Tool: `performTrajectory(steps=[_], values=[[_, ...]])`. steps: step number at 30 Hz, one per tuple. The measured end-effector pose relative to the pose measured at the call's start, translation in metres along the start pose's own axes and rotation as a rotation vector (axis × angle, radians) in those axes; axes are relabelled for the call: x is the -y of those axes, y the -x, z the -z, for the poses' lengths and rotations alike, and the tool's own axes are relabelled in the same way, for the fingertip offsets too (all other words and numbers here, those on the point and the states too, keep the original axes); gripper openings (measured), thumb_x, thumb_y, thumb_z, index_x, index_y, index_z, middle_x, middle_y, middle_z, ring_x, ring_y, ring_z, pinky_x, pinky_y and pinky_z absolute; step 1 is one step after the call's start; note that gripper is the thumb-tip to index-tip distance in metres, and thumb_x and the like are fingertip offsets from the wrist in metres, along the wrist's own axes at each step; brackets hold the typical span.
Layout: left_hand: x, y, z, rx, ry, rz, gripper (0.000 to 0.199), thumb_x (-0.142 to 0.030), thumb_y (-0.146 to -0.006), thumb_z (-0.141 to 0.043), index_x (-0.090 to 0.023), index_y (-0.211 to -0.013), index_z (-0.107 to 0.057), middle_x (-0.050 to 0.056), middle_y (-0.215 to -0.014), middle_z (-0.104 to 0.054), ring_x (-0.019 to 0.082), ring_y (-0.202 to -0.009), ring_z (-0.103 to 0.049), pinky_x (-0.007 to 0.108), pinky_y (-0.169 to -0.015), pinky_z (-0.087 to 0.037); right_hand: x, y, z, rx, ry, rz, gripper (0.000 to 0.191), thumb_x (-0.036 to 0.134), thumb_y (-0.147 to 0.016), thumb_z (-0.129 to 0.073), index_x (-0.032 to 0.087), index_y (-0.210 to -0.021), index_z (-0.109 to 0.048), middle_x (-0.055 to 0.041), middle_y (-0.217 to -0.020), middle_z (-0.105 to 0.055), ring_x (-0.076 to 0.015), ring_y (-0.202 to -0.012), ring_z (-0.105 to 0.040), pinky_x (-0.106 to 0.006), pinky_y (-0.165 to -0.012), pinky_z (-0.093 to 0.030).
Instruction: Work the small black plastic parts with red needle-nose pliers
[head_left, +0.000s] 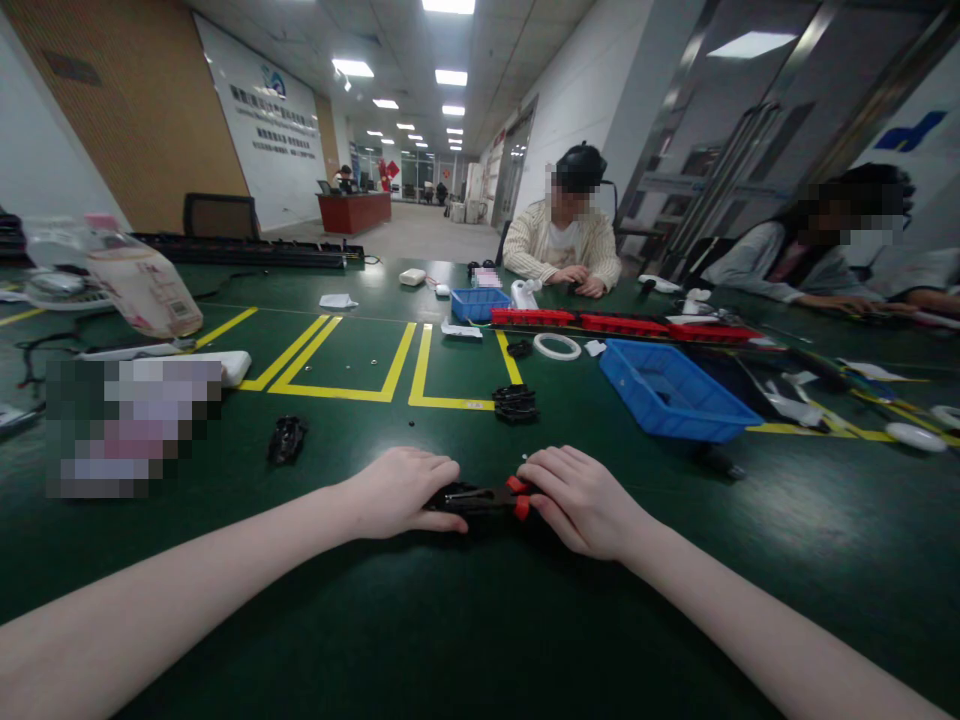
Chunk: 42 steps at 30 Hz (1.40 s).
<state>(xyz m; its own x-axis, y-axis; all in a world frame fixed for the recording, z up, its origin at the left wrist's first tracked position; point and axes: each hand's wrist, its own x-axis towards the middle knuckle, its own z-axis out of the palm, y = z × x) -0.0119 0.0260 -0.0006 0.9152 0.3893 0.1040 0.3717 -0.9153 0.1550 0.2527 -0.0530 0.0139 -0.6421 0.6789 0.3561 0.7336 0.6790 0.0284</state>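
My right hand (585, 500) is closed around the red handles of a pair of pliers (501, 499), whose dark jaws point left toward my other hand. My left hand (405, 490) is closed on a small black piece (444, 497) at the jaw end, with the thumb along its near side. Whether the jaws grip the piece cannot be made out; fingers cover much of it. Both hands are low over the green table. Beyond them lie a black bundled part (515, 403) and, farther left, another black part (287, 440).
A blue bin (675, 390) stands to the right, a smaller blue bin (480, 303) farther back. Near them lie a white tape ring (556, 347) and long red strips (592, 323). At left are a bottle (146, 285) and a blurred-out item (135, 430). Co-workers (562, 235) sit across.
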Motion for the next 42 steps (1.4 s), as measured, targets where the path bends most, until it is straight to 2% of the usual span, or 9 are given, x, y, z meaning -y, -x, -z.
performTrajectory(steps=[6, 13, 21, 27, 36, 39, 42], values=[[-0.002, 0.0, 0.003, 0.017, 0.02, -0.003, 0.043, -0.062, -0.091, -0.051, -0.02, -0.091, -0.053, 0.002, -0.084, -0.063, 0.02, -0.071, -0.061, 0.029, -0.06, -0.039, -0.007, 0.004, 0.0, 0.009, -0.005, 0.014, 0.03, 0.033, -0.096, -0.04, 0.013, -0.105, -0.061, -0.0128, -0.097, -0.066, -0.0221, -0.086, -0.059, -0.035, -0.071, -0.043], [-0.005, 0.002, 0.007, 0.015, 0.059, 0.025, 0.041, -0.06, -0.091, -0.051, -0.02, -0.087, -0.052, 0.001, -0.081, -0.062, 0.019, -0.07, -0.058, 0.027, -0.058, -0.034, -0.006, 0.004, -0.002, 0.009, 0.003, 0.018, 0.04, 0.048, -0.095, -0.044, 0.013, -0.107, -0.061, -0.0134, -0.101, -0.066, -0.0243, -0.088, -0.06, -0.037, -0.071, -0.045], [-0.006, 0.005, 0.007, -0.023, -0.014, 0.007, 0.039, -0.059, -0.089, -0.052, -0.02, -0.091, -0.055, 0.001, -0.084, -0.061, 0.018, -0.072, -0.059, 0.029, -0.062, -0.038, -0.014, 0.013, -0.003, -0.046, 0.014, -0.009, 0.04, 0.043, -0.094, -0.046, 0.01, -0.112, -0.06, -0.0161, -0.105, -0.064, -0.0258, -0.093, -0.059, -0.039, -0.077, -0.05], [-0.011, 0.008, 0.012, -0.033, -0.14, -0.023, 0.043, -0.062, -0.087, -0.052, -0.021, -0.096, -0.057, 0.001, -0.087, -0.061, 0.02, -0.074, -0.061, 0.033, -0.066, -0.04, -0.024, 0.012, -0.003, -0.047, 0.018, -0.152, 0.03, 0.037, -0.097, -0.044, 0.014, -0.105, -0.062, -0.0133, -0.099, -0.065, -0.023, -0.085, -0.06, -0.038, -0.073, -0.051], [-0.012, 0.009, 0.015, -0.011, -0.114, 0.005, 0.056, -0.072, -0.077, -0.058, -0.019, -0.096, -0.059, 0.003, -0.089, -0.065, 0.022, -0.078, -0.062, 0.035, -0.071, -0.042, -0.021, 0.007, -0.005, 0.004, -0.009, -0.325, 0.032, 0.037, -0.096, -0.045, 0.017, -0.115, -0.062, -0.0106, -0.11, -0.066, -0.0232, -0.097, -0.061, -0.039, -0.082, -0.051], [-0.016, 0.011, 0.021, -0.083, -0.14, 0.04, 0.068, -0.074, -0.076, -0.057, -0.017, -0.112, -0.057, 0.009, -0.103, -0.065, 0.025, -0.084, -0.064, 0.037, -0.073, -0.045, -0.021, 0.008, -0.005, 0.002, 0.025, -0.411, 0.039, 0.044, -0.094, -0.048, 0.016, -0.119, -0.06, -0.0119, -0.111, -0.065, -0.0267, -0.099, -0.061, -0.042, -0.081, -0.05], [-0.026, 0.021, 0.03, -0.263, -0.073, -0.022, 0.071, -0.07, -0.082, -0.051, -0.016, -0.128, -0.048, 0.013, -0.117, -0.062, 0.026, -0.092, -0.064, 0.038, -0.075, -0.049, -0.023, 0.011, -0.003, 0.009, 0.064, -0.483, 0.049, 0.053, -0.091, -0.05, 0.016, -0.12, -0.061, -0.0131, -0.11, -0.064, -0.0297, -0.098, -0.06, -0.044, -0.078, -0.049]])
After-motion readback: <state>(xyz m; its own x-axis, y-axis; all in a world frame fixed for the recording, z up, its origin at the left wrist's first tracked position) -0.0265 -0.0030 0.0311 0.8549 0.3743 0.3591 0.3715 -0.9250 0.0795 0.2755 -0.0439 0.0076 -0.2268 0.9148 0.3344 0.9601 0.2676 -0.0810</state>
